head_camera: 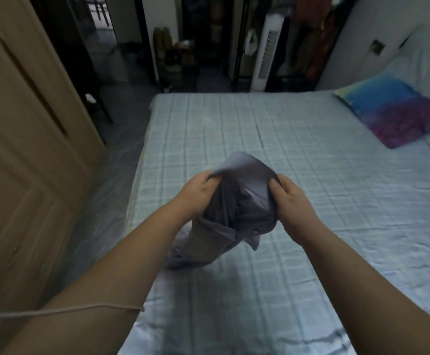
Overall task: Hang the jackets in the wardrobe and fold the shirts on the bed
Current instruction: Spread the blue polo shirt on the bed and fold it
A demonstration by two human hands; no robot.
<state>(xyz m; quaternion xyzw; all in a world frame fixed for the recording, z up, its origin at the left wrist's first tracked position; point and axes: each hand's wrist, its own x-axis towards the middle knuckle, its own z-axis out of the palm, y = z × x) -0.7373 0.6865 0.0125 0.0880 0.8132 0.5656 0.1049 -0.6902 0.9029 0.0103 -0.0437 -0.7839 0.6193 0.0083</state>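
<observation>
A grey-lilac button shirt (242, 201) hangs bunched between both hands above the bed (311, 175), its lower end trailing onto the sheet near the bed's left edge. My left hand (196, 194) grips the shirt's left side with curled fingers. On the other side, my right hand (292, 201) pinches the fabric with thumb on top. The bed has a pale blue checked sheet.
A blue and purple pillow (398, 111) lies at the bed's right. A beige wardrobe door (22, 149) stands at left. Beyond the bed are a white tower fan (267, 52) and hanging clothes (316, 34). A thin cord (60, 312) crosses my left forearm.
</observation>
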